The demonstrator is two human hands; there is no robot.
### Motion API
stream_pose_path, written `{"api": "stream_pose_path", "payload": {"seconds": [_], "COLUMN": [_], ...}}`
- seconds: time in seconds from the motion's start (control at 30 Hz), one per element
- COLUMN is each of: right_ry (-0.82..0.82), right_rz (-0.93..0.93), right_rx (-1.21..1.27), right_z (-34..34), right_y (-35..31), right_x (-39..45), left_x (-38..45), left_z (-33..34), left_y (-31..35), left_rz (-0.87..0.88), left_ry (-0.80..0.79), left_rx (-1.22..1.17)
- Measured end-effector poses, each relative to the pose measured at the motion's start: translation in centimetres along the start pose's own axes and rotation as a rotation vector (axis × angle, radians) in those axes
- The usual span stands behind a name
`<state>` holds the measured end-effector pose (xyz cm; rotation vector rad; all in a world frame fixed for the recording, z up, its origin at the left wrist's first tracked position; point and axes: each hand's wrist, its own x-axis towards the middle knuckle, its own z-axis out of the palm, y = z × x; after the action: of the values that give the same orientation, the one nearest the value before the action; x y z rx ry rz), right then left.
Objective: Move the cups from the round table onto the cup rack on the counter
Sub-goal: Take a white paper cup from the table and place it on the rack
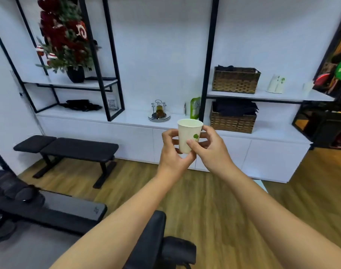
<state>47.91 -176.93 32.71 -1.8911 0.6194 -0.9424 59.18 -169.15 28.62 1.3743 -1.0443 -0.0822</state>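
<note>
From the head camera I see both of my arms stretched out in front, holding one paper cup upright between them, in the air above the wooden floor. The cup is white with a small green leaf mark on its side, and its mouth faces up. My left hand grips it low down, fingers curled round the left side and the thumb under the base. My right hand pinches it from the right, thumb laid across the front near the leaf mark and fingers wrapped behind. Both hands are closed firmly on the cup.

Straight beyond the cup stands the white counter. On it sits the cup rack, a round tray with thin wire posts; something amber is on it, too blurred for me to make out. The cup in my hands is well apart from the rack, nearer to me and a little to its right. Just right of the rack is a green and white pack.

A wicker basket rests on the counter further right, and a second basket on the shelf above it. High on the left shelf is a decorated tree in a dark pot. A black bench stands on the floor at the left, and a black chair lies below my arms.
</note>
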Motion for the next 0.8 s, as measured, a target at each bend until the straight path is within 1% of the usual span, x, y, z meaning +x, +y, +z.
{"api": "stream_pose_path", "payload": {"seconds": [0.1,0.17,0.47,0.57,0.67,0.8], "right_ry": [0.013,0.000,-0.003,-0.045,-0.092,-0.122], "right_rz": [0.008,0.033,0.047,0.043,0.022,0.009], "right_rx": [0.015,0.014,0.034,0.050,0.011,0.009], "right_z": [-1.3,-1.9,-4.7,-5.6,-6.5,-8.2], "right_y": [2.6,4.1,9.2,11.6,14.4,18.6], "right_x": [4.9,8.3,22.1,26.5,31.5,38.6], "left_x": [4.2,7.1,18.9,22.5,26.0,31.2], "left_z": [3.2,5.3,11.7,13.9,16.7,20.9], "left_y": [-2.4,-4.2,-9.3,-11.6,-13.9,-17.6], "left_rz": [0.018,-0.010,0.018,0.008,-0.012,-0.011], "left_ry": [0.007,0.010,-0.015,-0.023,-0.002,-0.011], "left_rx": [-0.002,-0.015,0.042,0.057,0.096,0.104]}}
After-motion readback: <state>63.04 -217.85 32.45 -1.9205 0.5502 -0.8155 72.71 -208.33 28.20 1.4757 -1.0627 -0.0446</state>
